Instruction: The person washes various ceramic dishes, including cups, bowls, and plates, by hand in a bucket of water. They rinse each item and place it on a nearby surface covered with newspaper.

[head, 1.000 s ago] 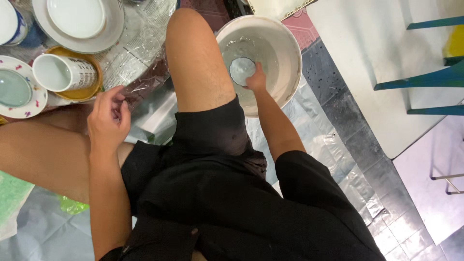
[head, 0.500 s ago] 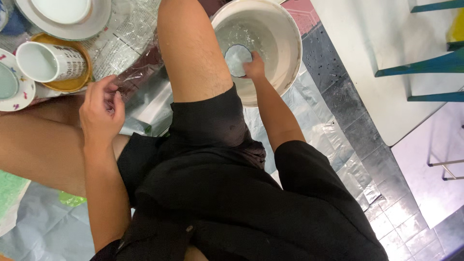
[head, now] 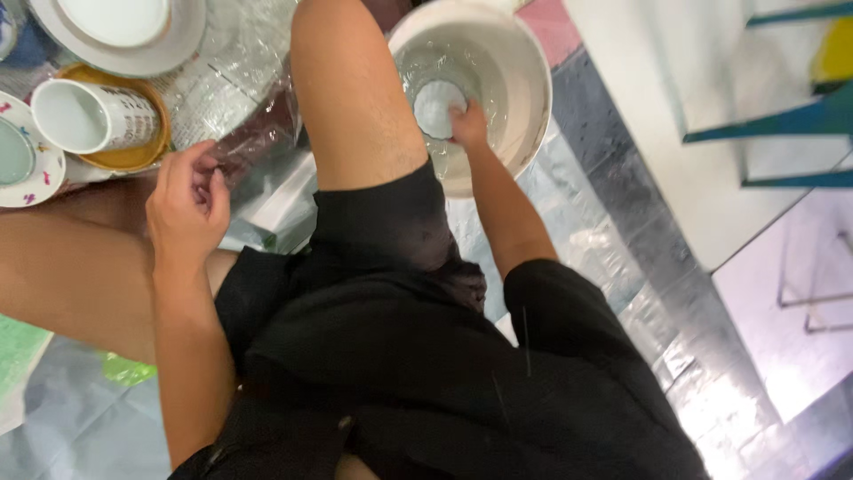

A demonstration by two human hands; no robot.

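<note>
View from the head camera, looking down on a seated person in black shorts, with the right thigh raised through the middle of the frame.

Labels and printed surfaces: a white mug (head: 93, 116) lies on its side at upper left, its wall covered by a block of small dark print; it rests on a yellow saucer (head: 133, 156). Just left of it, at the frame edge, sits a white saucer (head: 27, 169) with small pink and blue motifs round the rim. Above them lies a large grey plate (head: 124, 40) carrying a smaller white dish. These pieces lie on a sheet of crinkled clear plastic (head: 227, 84) over the floor.

Hands: the right hand (head: 466, 124) reaches forward, arm nearly straight, into a large white basin (head: 524, 80) that holds water. Its fingers are closed round the edge of a small pale round dish (head: 437, 107), which lies low in the basin, left of the hand and at or under the water surface. The left hand (head: 187, 200) hovers above the left thigh, just below the yellow saucer, wrist bent, fingers loosely curled toward the thumb; whether it pinches anything cannot be told.

At right, the floor (head: 640, 267) is grey tile, with teal bars of a frame (head: 773, 124) at the upper edge.
</note>
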